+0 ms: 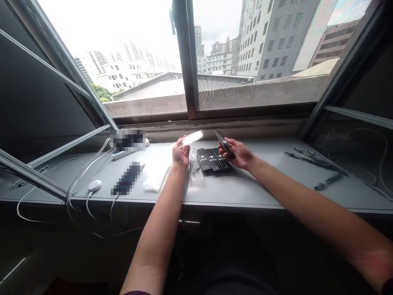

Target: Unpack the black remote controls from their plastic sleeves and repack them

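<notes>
My left hand [180,155] is closed on a thin, pale translucent plastic sleeve [193,138], raised above the desk. In my right hand [240,155] is a black remote control [223,144], tilted and held up at the same height, a short gap away from the sleeve. Below and between the hands, several black remote controls [211,160] lie side by side on the desk. Just left of them rests a clear plastic bag [196,174]; its contents are hard to make out. Left of my left wrist lies a pile of white, see-through bags [155,180].
The grey desk [260,190] runs below a window [190,82]. At left are a blurred-out phone-shaped thing [127,180], a round white charger [94,185], a power strip [125,153] and loose cables [84,170]. Dark metal rods [316,157] lie at right.
</notes>
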Tool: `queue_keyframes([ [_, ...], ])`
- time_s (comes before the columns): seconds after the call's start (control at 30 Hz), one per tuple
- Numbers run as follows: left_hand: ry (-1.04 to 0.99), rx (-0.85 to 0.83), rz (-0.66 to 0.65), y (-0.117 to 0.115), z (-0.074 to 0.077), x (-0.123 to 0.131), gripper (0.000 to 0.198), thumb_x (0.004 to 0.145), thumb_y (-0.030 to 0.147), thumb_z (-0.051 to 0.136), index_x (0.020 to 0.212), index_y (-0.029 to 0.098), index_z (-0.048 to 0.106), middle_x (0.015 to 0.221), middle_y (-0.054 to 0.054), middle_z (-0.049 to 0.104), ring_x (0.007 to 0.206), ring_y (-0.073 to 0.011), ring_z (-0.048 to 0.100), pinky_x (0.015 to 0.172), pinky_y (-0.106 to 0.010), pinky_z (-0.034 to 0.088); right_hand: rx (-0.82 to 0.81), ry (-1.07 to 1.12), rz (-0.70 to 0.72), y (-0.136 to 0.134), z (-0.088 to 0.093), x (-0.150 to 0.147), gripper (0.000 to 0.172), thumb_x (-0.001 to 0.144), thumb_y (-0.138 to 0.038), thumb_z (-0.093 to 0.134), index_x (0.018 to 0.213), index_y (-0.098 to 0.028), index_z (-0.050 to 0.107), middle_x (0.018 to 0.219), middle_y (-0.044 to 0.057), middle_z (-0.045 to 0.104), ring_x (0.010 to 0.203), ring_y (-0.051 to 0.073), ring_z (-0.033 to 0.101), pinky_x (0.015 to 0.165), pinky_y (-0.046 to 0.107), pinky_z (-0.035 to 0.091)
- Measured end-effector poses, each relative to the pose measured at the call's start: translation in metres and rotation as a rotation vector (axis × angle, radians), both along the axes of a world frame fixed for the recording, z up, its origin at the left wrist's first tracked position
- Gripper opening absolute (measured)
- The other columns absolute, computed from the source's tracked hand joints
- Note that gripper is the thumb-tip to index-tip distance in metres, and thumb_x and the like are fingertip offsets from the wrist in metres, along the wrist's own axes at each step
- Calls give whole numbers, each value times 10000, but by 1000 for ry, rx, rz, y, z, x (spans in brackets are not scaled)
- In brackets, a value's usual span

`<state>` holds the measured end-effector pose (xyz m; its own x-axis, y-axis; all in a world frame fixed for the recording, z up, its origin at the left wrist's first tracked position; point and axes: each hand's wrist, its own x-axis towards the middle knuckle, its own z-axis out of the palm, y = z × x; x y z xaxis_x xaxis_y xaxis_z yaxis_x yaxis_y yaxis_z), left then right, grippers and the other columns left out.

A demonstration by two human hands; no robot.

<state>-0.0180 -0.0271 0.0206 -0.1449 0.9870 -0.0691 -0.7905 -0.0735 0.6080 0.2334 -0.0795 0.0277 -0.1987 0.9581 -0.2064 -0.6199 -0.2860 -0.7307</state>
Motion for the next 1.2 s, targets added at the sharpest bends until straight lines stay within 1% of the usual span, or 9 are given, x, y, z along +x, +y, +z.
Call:
queue_keyframes([
  [0.1, -8, -5, 6, 1, -1, 1, 146, 1001, 144, 664, 1129, 174, 729, 1251, -99, 799, 908, -132, 786, 642, -151, 603, 5, 14, 9, 2, -4, 5, 223, 1118, -402, 547, 1162, -204, 639, 946, 117, 744, 673, 179, 675, 374, 207, 518],
  [0.23, 6, 12, 0, 1, -1, 1, 111, 997, 152, 677, 1096, 170, 724, 1264, -104, 793, 937, -142, 789, 658, -161, 604, 67, 109, 113, 4, -7, 12, 336, 1152, -439, 410, 1179, -201, 646, 812, 60, 654, 480, 114, 469, 293, 185, 349],
  [0.37, 18, 12, 17, 0, 0, 1, 97, 999, 150, 669, 1083, 166, 716, 1272, -103, 788, 936, -142, 785, 667, -174, 602, 63, 96, 96, 7, -11, 11, 235, 1096, -421, 572, 1142, -214, 673, 784, 44, 621, 537, 144, 503, 340, 233, 433],
  [0.53, 28, 1, 20, -3, 2, 0, 94, 993, 155, 677, 1077, 163, 719, 1285, -99, 788, 949, -136, 781, 661, -175, 591, 79, -8, -9, 9, -18, 8, 45, 1009, -195, 687, 1047, -215, 675, 950, 84, 729, 722, 181, 648, 512, 279, 596],
  [0.67, 27, -14, 29, -3, 2, -1, 96, 989, 163, 686, 1077, 170, 723, 1299, -85, 787, 942, -120, 779, 658, -167, 584, 190, -110, -28, 9, -22, 14, 117, 952, -144, 754, 1011, -236, 714, 1097, 55, 774, 790, 168, 687, 592, 283, 609],
  [0.77, 28, -14, 32, -2, 1, -1, 90, 991, 166, 688, 1074, 171, 722, 1299, -84, 789, 931, -118, 777, 661, -167, 586, 335, -205, -11, 10, -23, 20, 218, 866, -212, 896, 1041, -255, 773, 1210, 35, 785, 924, 191, 731, 759, 337, 635],
  [0.9, 37, 1, 27, -2, 0, -2, 92, 999, 171, 673, 1072, 169, 729, 1309, -86, 784, 935, -125, 777, 657, -177, 590, 544, -356, -28, 12, -27, 22, 416, 724, -351, 1029, 1085, -277, 835, 1261, 59, 803, 1157, 277, 725, 1039, 460, 563],
  [1.0, 37, 3, 34, -1, -1, -3, 95, 991, 168, 682, 1069, 171, 736, 1305, -89, 783, 952, -128, 778, 661, -178, 590, 652, -449, -49, 14, -30, 19, 407, 672, -400, 1058, 1013, -286, 866, 1378, 73, 772, 1347, 314, 643, 1186, 490, 463],
  [1.2, 48, 5, 28, 0, -2, -4, 105, 984, 173, 693, 1074, 168, 746, 1281, -99, 789, 954, -137, 783, 676, -176, 596, 685, -514, -18, 14, -30, 19, 408, 649, -412, 1066, 997, -299, 884, 1458, 74, 729, 1411, 333, 602, 1238, 513, 423],
])
